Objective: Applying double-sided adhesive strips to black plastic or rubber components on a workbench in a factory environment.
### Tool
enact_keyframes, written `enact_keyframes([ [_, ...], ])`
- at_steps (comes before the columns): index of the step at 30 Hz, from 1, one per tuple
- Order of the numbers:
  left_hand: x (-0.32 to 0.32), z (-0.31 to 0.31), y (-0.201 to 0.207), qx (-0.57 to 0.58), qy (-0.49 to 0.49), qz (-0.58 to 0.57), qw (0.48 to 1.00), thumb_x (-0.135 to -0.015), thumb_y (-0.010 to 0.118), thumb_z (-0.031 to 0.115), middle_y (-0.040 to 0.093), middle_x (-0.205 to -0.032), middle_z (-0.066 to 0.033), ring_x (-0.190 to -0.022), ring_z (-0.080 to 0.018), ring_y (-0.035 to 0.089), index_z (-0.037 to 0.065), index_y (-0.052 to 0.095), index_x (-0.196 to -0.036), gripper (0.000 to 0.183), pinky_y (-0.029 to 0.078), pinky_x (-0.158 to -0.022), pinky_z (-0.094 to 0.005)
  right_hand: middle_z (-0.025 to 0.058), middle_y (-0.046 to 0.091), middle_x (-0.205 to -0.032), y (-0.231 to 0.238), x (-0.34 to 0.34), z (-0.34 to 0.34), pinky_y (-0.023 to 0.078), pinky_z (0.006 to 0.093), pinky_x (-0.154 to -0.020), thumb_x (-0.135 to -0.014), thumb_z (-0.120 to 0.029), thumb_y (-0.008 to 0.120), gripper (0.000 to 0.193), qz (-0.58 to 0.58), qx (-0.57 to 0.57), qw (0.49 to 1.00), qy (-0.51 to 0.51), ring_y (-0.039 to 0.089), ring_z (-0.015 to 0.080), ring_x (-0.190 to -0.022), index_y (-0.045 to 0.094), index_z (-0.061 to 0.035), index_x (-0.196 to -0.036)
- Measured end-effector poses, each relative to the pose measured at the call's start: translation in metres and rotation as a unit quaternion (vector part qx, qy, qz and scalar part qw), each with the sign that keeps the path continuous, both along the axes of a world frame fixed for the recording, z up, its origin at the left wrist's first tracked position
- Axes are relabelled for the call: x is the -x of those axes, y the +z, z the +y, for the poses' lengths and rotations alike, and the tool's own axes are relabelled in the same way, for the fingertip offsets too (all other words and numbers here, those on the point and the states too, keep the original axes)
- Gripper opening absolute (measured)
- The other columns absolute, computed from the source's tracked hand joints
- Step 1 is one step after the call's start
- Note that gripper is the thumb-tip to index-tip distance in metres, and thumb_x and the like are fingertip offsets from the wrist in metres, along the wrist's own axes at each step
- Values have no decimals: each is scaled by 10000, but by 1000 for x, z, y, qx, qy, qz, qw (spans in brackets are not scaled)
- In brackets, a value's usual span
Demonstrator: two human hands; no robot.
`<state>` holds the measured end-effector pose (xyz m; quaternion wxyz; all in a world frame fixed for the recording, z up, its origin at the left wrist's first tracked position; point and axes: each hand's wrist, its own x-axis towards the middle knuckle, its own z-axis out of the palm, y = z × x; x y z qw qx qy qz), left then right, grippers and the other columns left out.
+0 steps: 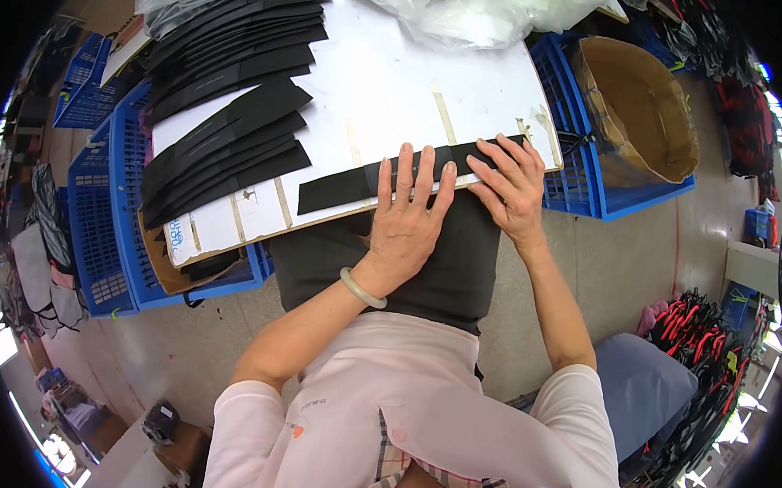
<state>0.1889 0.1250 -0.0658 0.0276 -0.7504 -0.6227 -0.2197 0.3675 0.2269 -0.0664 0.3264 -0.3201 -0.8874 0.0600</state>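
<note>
A long black fabric strip (334, 192) lies flat along the near edge of the white tabletop. My left hand (407, 212) rests on its middle, fingers stretched out and slightly apart, a pale bangle around the wrist. Over the strip's right end my right hand (514, 190) lies with its fingers extended, the tips touching the fabric. Neither hand grips anything. To the left, several similar black strips (229, 145) are fanned out in overlapping rows, with a further stack (238, 41) of them beyond.
Clear plastic bags (488, 13) lie at the table's far side. Blue crates (615, 200) flank the white table (389, 78); the right one holds a round brown cardboard container (641, 107). A blue-grey padded seat (642, 394) stands behind on the right, near racks of black-and-red items (696, 345).
</note>
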Motion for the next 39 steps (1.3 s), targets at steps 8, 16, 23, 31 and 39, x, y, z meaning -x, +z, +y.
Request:
enact_keyframes([
  [8, 1, 1, -1, -5, -1, -1, 1000, -807, 573, 6, 340, -1485, -222, -1407, -442, 274, 79, 415, -1424, 641, 213, -1130, -583, -14, 653, -1228, -2, 0, 1, 311, 426, -1086, -774, -283, 757, 335, 8, 3, 1000, 4, 516, 227, -1242, 734, -192, -1095],
  [16, 4, -1, 0, -14, 0, 43, 999, -869, 544, 128, 376, -1463, -231, -1384, -453, 311, 64, 470, -1380, 520, 230, -1132, -563, 19, 688, -1117, 21, 15, -2, 360, 414, -999, -745, -215, 763, 276, 47, 48, 998, -2, 558, 232, -1155, 744, -149, -1012],
  [23, -3, 3, -10, 47, 42, -46, 997, -910, 549, 166, 454, -1436, -138, -1338, -325, 404, 129, 496, -1400, 494, 268, -1118, -492, 27, 555, -772, 39, 142, -8, 395, 363, -844, -662, -186, 796, 224, -46, 119, 977, 172, 544, 222, -830, 652, -101, -810],
  [31, 0, -1, -8, 14, 29, 2, 999, -939, 489, 225, 380, -1492, -164, -1380, -380, 347, 170, 424, -1452, 519, 261, -1114, -504, 12, 604, -678, 33, 168, 7, 372, 339, -796, -624, -159, 803, 193, -90, 290, 922, 239, 540, 205, -727, 626, -84, -638],
  [39, 2, -1, -10, 35, 6, -22, 999, -943, 449, 255, 348, -1500, -190, -1401, -412, 307, 146, 394, -1457, 528, 239, -1128, -538, -3, 619, -643, 36, 175, 0, 360, 331, -821, -616, -141, 816, 166, -51, 322, 928, 182, 523, 172, -684, 674, -69, -662],
])
